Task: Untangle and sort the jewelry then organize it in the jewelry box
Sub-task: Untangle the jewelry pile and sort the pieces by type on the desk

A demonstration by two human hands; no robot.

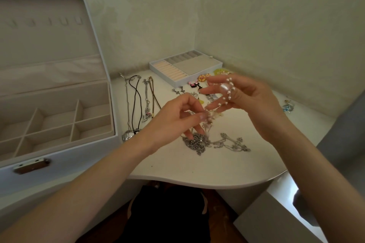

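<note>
I see soft, rather dim light with a greenish cast, brightest on the pale panel (pixel 276 195) at lower right, and only faint shadows lie on the table (pixel 197 171) beneath the left hand (pixel 175 120) and right hand (pixel 248 96). The wide lens bows the jewelry box (pixel 59 156) at the left edge, and fine detail is soft, the pearl strand (pixel 227 92) and the fingertips (pixel 202 117) slightly smeared

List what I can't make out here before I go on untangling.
All in the head view:
- How the pearl strand runs between the left hand and right hand: beads too small, fingers cover it.
- Silver chain pile: how many chains; links too fine, left hand covers part.
- Jewelry box: left compartments cut off by the frame edge.
- Blue piece at the right: blurred.
</note>
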